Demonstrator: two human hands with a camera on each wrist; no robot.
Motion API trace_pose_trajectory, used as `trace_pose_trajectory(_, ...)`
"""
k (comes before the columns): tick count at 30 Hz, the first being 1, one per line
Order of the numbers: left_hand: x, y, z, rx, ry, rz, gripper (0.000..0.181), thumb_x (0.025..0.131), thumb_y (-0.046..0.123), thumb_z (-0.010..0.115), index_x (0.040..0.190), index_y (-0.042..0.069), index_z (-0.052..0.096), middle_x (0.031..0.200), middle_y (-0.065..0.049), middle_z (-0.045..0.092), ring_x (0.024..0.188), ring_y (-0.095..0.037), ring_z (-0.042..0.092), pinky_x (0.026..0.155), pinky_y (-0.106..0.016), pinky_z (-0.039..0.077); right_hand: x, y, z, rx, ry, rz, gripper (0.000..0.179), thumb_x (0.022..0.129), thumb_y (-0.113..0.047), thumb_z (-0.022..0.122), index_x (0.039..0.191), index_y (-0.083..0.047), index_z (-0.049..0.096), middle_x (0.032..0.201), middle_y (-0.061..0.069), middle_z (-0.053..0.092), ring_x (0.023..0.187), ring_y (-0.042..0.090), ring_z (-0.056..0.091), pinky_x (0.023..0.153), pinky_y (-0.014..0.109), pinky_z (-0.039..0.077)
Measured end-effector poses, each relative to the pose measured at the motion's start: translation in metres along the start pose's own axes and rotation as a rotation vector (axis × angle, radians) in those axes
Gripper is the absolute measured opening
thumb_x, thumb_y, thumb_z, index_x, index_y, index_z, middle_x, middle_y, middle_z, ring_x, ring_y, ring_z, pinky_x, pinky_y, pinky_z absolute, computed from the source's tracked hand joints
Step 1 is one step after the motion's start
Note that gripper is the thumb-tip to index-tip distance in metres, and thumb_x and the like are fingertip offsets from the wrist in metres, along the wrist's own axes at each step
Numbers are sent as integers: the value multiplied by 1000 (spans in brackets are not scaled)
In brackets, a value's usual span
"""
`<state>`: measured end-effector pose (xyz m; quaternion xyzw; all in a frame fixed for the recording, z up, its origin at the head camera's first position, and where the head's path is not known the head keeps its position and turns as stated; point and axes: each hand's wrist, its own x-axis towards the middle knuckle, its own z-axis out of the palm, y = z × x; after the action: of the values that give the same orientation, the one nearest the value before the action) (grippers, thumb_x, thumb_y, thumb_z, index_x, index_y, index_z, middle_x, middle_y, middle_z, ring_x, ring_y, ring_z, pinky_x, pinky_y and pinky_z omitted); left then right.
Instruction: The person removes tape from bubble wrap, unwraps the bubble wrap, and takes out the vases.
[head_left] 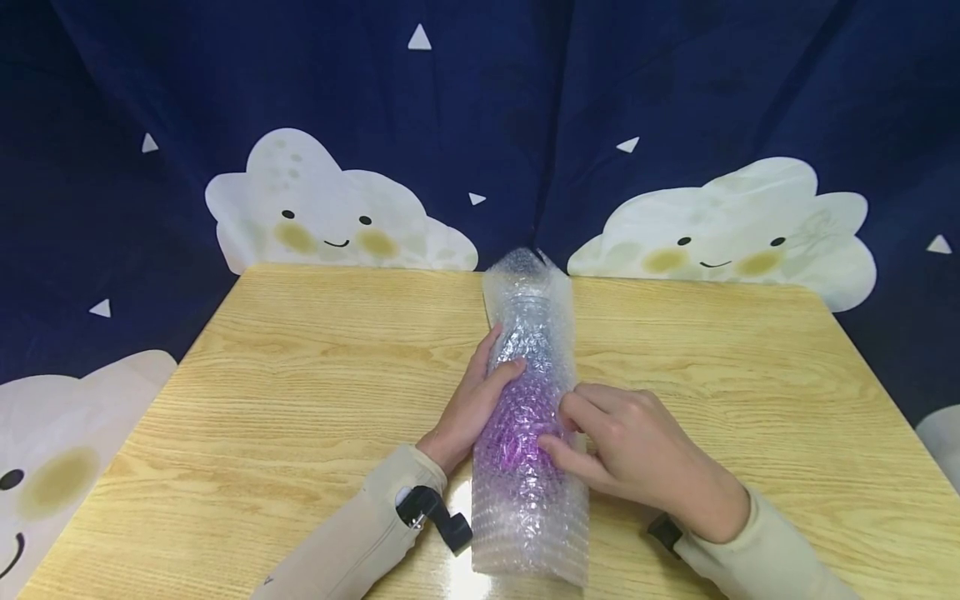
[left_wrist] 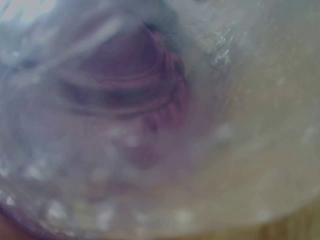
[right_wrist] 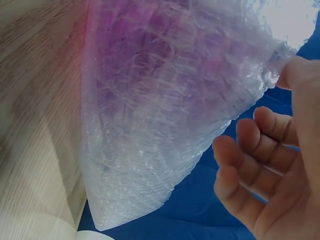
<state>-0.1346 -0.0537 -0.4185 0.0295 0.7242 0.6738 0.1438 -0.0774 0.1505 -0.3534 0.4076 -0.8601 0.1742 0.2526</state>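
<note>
A bottle-shaped thing, purple low down and clear toward its narrow end, shows through loose bubble wrap (head_left: 532, 525) in the middle of the head view. The left hand (head_left: 476, 400) grips its left side, thumb laid across the top and the other fingers mostly hidden behind. On the right side, the right hand (head_left: 633, 446) touches the wrap with its thumb, while its other fingers curl loosely near the edge. In the right wrist view those fingers (right_wrist: 240, 162) stand apart from the plastic. A blurred purple ridged ring (left_wrist: 130, 95) fills much of the left wrist view.
The wrapped thing lies over a light wooden table (head_left: 337, 333). A dark blue curtain (head_left: 480, 92) with white cloud figures hangs close behind the table's far edge. A black camera mount (head_left: 435, 517) sits on the left wrist, beside the wrap.
</note>
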Motion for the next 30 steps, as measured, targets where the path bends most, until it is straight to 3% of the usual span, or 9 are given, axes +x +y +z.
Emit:
trace_pose_trajectory(13, -1, 1, 0, 2, -5, -18, 77, 96, 59, 58, 161, 52, 16, 177, 5, 9, 164, -26, 11, 131, -64, 7, -1, 2, -1, -12, -49, 3, 26, 92, -32, 68, 72, -24, 54, 63, -17, 48, 56, -9, 31, 47, 6, 28)
trace_pose_trajectory(21, -1, 2, 0, -11, -8, -17, 78, 97, 57, 58, 162, 50, 16, 177, 4, 10, 164, -27, 11, 132, -63, 8, 0, 3, -2, 0, -37, -7, 27, 83, -21, 69, 66, -25, 48, 58, -19, 38, 55, -10, 22, 47, 5, 19)
trace_pose_trajectory(30, 0, 2, 0, -19, -12, -18, 78, 97, 58, 58, 162, 50, 16, 177, 5, 9, 164, -25, 11, 132, -61, 9, -1, 3, -6, 26, -46, 9, 20, 80, -23, 72, 67, -24, 56, 55, -16, 51, 53, -11, 28, 46, 4, 25)
